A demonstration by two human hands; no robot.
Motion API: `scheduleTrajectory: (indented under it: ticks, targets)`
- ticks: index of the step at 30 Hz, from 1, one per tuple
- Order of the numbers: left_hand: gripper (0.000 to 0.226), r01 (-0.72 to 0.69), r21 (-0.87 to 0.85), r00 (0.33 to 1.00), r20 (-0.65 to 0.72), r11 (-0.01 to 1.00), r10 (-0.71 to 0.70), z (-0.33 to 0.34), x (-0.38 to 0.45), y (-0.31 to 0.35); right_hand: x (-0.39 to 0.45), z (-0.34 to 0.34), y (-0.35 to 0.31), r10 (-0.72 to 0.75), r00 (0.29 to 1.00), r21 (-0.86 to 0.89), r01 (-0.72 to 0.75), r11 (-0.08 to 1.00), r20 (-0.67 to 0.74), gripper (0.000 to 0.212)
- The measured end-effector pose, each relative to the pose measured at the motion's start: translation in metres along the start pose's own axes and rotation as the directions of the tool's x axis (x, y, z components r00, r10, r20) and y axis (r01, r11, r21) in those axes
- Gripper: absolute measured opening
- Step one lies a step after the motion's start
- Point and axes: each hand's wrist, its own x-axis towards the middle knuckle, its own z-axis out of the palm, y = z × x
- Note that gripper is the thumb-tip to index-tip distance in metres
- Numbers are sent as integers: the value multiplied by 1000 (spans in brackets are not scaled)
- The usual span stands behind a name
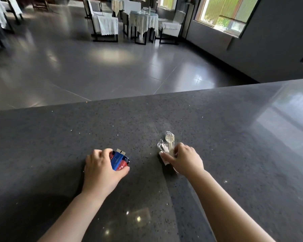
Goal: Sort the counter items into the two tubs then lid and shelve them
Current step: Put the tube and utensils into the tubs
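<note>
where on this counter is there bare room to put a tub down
Bare counter runs from the wrapped fork packet to the right end, and from the blue and red item to the left edge. Only the gap between the left hand and right hand is tight.

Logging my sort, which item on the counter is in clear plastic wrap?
The wrapped cutlery pack under the right hand, with a pale spork showing; the left hand holds a blue scraper.
</note>
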Motion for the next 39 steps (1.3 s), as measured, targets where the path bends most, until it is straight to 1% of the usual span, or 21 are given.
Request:
scheduleTrajectory:
  ticks: [2, 4, 8, 11, 14, 17, 19, 21, 24, 26, 28, 31, 32, 36, 37, 39]
  targets:
    - [73, 5, 2, 1000, 7, 1000, -5, -1, -1, 2, -4, 1, -9, -18, 1000, -43, 17, 999, -14, 65]
    - [72, 1, -11, 1000, 2, 1000, -1, -2, -3, 2, -4, 1, -19, -33, 999, -70, 34, 997, 3, 66]
    - [73, -5, -14, 1000, 30, 1000, 6, -5, -4, 2, -3, 2, -33, -57, 989, -103, 71, 992, 138, 56]
    - [73, -9, -27, 998, 69, 1000, 11, -7, -5, 1, -10, 3, -34, -54, 984, -112, 74, 991, 170, 49]
    - [74, -28, -30, 993, 112, 999, 31, -9, -8, -3, -20, 6, -34, -85, 979, -135, 111, 985, 185, 38]
    - [86, -56, 6, 988, 142, 998, 55, -12, -11, -7, -31, 9, -33, -95, 980, -132, 119, 984, 173, 27]
    - [98, -61, 19, 988, 142, 998, 58, -16, -14, -10, -37, 10, -33, -97, 982, -124, 118, 985, 163, 27]
    - [101, -56, 19, 992, 115, 998, 53, -21, -18, -16, -42, 9, -33, -100, 980, -117, 120, 986, 170, 29]
    - [91, -15, -23, 995, 97, 1000, 17, -29, -28, -27, -47, 7, -34, -108, 976, -113, 130, 985, 188, 31]
    - [77, 12, -74, 993, 117, 997, -3, -32, -36, -31, -49, 6, -35, -111, 977, -100, 131, 986, 181, 29]
    - [61, 23, -138, 994, 107, 990, -9, -34, -38, -32, -52, 5, -37, -113, 979, -84, 129, 988, 169, 26]
    - [37, -42, -163, 998, 44, 986, 49, -38, -30, -24, -55, 3, -38, -111, 983, -70, 122, 990, 144, 25]
    - [33, -70, -152, 997, 26, 986, 75, -39, -25, -19, -55, 3, -38, -107, 985, -68, 116, 991, 133, 26]
    - [47, -133, -187, 991, -11, 973, 133, -35, -5, 5, -58, 1, -36, -96, 990, -69, 103, 992, 105, 28]
    - [49, -154, -172, 988, -13, 973, 154, -30, -2, 10, -58, 1, -36, -98, 990, -66, 105, 992, 100, 28]
    - [49, -190, -59, 982, -12, 980, 189, -19, 0, 14, -60, 0, -35, -103, 991, -61, 109, 992, 89, 29]
